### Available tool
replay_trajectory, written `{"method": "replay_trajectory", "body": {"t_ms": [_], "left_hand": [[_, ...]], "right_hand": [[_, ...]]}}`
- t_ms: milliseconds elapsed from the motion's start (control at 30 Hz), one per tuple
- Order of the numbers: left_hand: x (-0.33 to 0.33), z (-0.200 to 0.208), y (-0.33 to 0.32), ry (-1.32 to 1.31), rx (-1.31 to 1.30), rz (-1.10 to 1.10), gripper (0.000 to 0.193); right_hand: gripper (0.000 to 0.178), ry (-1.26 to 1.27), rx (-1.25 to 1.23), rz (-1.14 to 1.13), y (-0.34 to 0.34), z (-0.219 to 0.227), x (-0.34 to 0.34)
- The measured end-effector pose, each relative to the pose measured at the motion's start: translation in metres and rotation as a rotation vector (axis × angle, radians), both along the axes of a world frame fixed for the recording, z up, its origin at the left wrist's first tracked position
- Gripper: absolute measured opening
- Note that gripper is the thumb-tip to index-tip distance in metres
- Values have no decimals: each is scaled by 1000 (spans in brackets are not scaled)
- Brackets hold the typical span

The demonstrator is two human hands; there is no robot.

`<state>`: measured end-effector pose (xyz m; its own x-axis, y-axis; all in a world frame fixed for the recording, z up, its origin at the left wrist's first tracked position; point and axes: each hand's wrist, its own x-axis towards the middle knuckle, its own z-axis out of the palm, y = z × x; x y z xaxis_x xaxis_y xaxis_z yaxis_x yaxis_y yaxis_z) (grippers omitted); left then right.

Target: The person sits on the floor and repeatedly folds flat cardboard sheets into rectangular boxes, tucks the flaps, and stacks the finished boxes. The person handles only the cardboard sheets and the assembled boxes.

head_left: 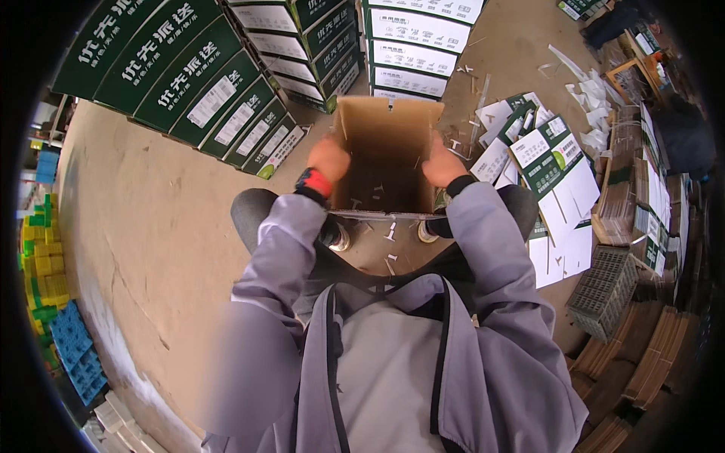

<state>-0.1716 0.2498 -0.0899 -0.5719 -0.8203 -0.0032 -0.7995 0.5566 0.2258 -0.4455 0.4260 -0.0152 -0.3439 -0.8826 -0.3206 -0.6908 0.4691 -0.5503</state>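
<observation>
An open brown cardboard box (387,151) stands on the concrete floor between my feet, its inside facing up at me. My left hand (328,158) grips the box's left wall; a red and black band sits on that wrist. My right hand (443,166) grips the right wall. Both grey sleeves reach down from the lower edge. Small paper scraps lie on the box's bottom and on the floor near my shoes.
Stacks of green and white cartons (226,83) stand at the back left and back centre (415,45). Flat green and white box blanks (547,162) lie at the right. Brown cardboard stacks (649,204), a grey plastic crate (604,291), blue and yellow pallets (57,302) ring the floor.
</observation>
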Motion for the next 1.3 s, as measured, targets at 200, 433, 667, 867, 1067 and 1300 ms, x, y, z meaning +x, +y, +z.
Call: {"method": "replay_trajectory", "body": {"t_ms": [200,433,667,867,1067,1300], "left_hand": [[-61,-18,52,-248,-410,442,28],[-69,24,36,-259,347,-47,100],[-13,28,17,-200,355,-247,98],[-52,-13,39,-255,168,-354,85],[-46,-45,54,14,265,-419,83],[-22,-87,50,109,296,-588,77]], "right_hand": [[86,417,97,-68,-12,-22,38],[104,389,244,60,-16,-15,42],[137,48,127,-59,10,-49,6],[122,262,78,109,-11,-60,43],[99,452,5,302,-19,-95,50],[85,411,-58,351,17,-139,32]]}}
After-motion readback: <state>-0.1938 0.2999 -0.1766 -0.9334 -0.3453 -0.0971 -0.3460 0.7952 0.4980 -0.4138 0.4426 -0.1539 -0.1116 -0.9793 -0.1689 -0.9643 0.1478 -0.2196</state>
